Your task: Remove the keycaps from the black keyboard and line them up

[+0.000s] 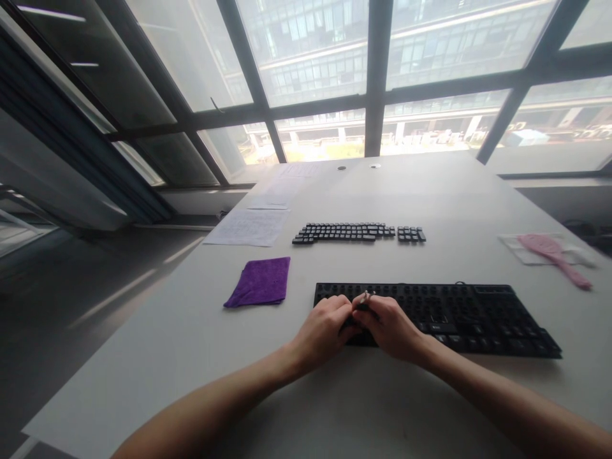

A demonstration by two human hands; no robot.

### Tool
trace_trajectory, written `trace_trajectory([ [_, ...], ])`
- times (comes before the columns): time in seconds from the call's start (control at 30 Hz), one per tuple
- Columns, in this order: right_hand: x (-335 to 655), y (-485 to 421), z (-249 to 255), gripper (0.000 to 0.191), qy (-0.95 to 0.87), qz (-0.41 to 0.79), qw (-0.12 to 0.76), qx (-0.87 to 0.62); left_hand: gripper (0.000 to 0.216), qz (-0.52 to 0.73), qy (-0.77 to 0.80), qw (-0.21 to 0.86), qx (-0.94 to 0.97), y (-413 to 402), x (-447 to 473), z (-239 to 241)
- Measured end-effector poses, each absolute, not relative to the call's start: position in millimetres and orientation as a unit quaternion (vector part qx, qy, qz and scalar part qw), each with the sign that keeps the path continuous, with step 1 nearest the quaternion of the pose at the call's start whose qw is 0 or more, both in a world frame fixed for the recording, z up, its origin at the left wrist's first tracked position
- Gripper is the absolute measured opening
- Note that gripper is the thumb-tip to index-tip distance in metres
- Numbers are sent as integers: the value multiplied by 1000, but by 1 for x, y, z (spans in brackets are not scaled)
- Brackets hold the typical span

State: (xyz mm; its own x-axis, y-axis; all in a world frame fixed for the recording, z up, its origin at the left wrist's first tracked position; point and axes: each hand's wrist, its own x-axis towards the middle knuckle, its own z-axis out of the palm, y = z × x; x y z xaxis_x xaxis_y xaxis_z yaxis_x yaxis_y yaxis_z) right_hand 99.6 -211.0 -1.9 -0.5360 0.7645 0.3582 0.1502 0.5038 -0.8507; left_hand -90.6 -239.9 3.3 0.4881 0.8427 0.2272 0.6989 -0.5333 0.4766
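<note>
A black keyboard [459,312] lies on the table in front of me; most of its upper part is bare of keycaps, while keycaps still sit along its lower and right parts. Both my hands meet over its left end. My right hand [389,322] is closed around a small tool with thin metal wire ends, which looks like a keycap puller [367,296]. Against its fingertips, my left hand [329,322] is closed too, with the fingers bent down at the keyboard; what they pinch is hidden. Loose black keycaps [342,232] stand in rows beyond the keyboard.
A folded purple cloth [261,282] lies left of the keyboard. Printed papers [248,227] spread along the left edge of the white table [191,357]. On the right, a pink brush-like object [549,250] rests on a pale packet. Large windows rise behind the table.
</note>
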Motion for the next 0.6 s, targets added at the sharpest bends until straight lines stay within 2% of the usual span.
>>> trace_trajectory([
  [0.13, 100, -210, -2, 12, -765, 400, 410, -295, 6, 245, 441, 151, 850, -242, -89, 3],
  [0.33, 99, -211, 2, 13, -766, 376, 440, -280, 10, 326, 444, 231, 802, -243, -91, 7],
  [0.6, 94, -209, -7, 14, -787, 344, 419, -296, 22, 380, 429, 179, 800, -244, -94, 1],
])
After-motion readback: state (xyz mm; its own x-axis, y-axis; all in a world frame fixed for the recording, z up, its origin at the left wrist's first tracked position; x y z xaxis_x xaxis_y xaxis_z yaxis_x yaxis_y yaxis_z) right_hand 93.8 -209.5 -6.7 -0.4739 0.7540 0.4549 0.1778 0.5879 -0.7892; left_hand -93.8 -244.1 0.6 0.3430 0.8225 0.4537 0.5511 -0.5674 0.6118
